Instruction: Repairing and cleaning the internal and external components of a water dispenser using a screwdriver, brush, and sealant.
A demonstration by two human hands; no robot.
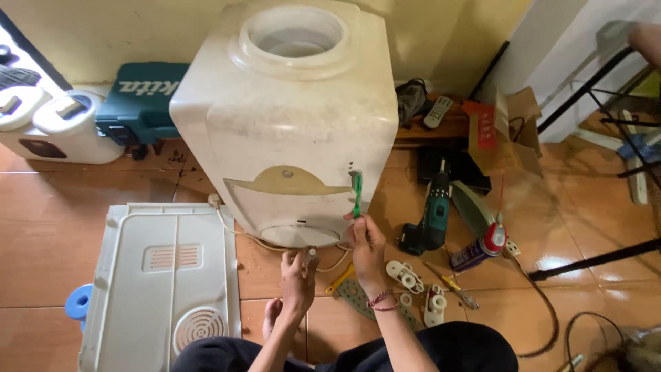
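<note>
Green toothbrush (357, 193) is pinched upright by right hand (365, 241) against white water dispenser (289, 131); left hand (299, 274) is curled on a small pale part (311, 253) (kind unclear).

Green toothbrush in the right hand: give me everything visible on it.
The toothbrush is green, apparently plastic, slim and straight. It stands nearly upright, head up, with pale bristles pressed against the front right edge of the off-white water dispenser, beside the tan panel. The right hand grips its lower handle, hiding the end. The left hand is apart from it, low at the dispenser's base. Wear or dirt on the bristles cannot be made out.
</note>
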